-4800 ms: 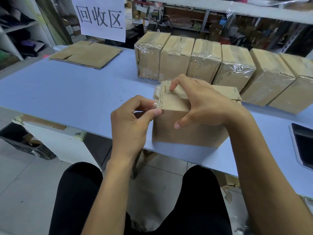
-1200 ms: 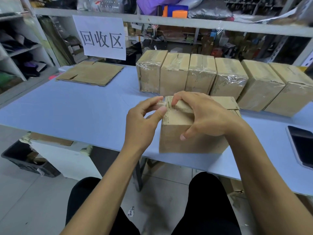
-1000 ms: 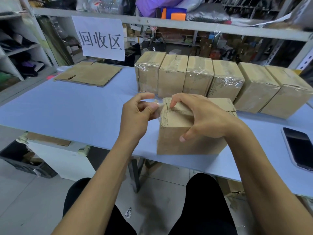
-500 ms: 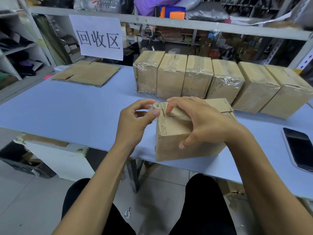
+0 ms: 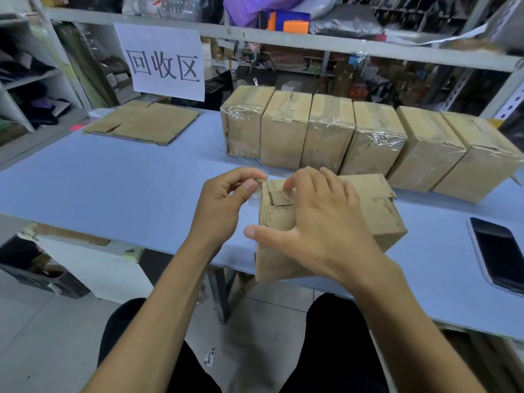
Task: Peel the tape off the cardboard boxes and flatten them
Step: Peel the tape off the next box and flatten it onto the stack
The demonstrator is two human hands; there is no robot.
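Observation:
A brown cardboard box (image 5: pixel 377 211) stands at the near edge of the blue table (image 5: pixel 113 188), its near corner hanging over the edge. My right hand (image 5: pixel 314 222) lies over its top and near face, fingertips on the torn top flap, thumb on the front. My left hand (image 5: pixel 224 202) pinches a strip of clear tape (image 5: pixel 256 191) between thumb and forefinger at the box's upper left corner. Behind stands a row of several taped boxes (image 5: pixel 326 131).
A flattened cardboard sheet (image 5: pixel 141 126) lies at the far left of the table under a paper sign (image 5: pixel 164 63). A dark phone (image 5: pixel 499 253) lies at the right edge. Cluttered shelves stand behind. A black bin (image 5: pixel 34 268) sits on the floor to the left.
The box has slid toward me and tilted over the table edge. My left hand has kept hold of the tape at the corner and drawn it slightly left; my right hand spread wider over the box.

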